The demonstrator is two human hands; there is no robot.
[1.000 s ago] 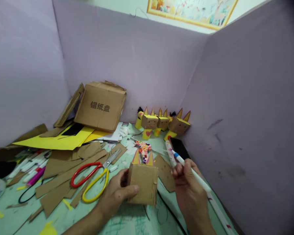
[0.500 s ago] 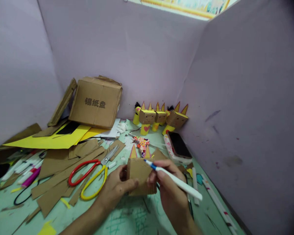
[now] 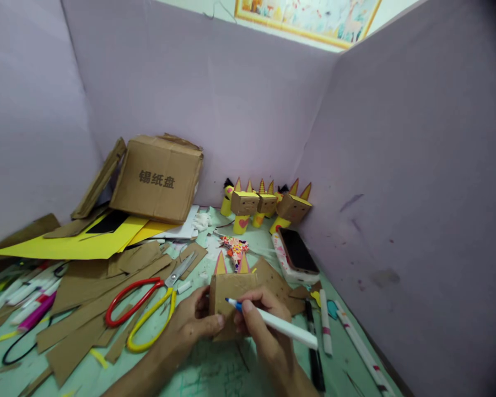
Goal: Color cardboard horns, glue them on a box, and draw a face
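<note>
A small brown cardboard box [image 3: 230, 286] with two pointed yellow ears edged in pink stands low in the centre. My left hand [image 3: 192, 320] grips its left side, thumb on the front face. Between the fingers of my right hand [image 3: 264, 325] is a white marker [image 3: 287, 327], its blue tip at the upper middle of the box front. My right fingers also lie close to the box's right side; whether they touch it is unclear. Red-and-yellow-handled scissors [image 3: 165, 286] lie left of my left hand, on cardboard strips.
Cardboard strips [image 3: 86, 306], yellow sheets [image 3: 103, 242] and a large carton [image 3: 157, 176] fill the left. Several cardboard-headed figures [image 3: 244, 204] stand behind. A phone [image 3: 300, 251] rests on a white box at right, near markers [image 3: 325, 322].
The marker tip has moved left and down, from the box's top edge onto its front face. My right hand moved with it. The view has shifted slightly, showing more of the wall picture.
</note>
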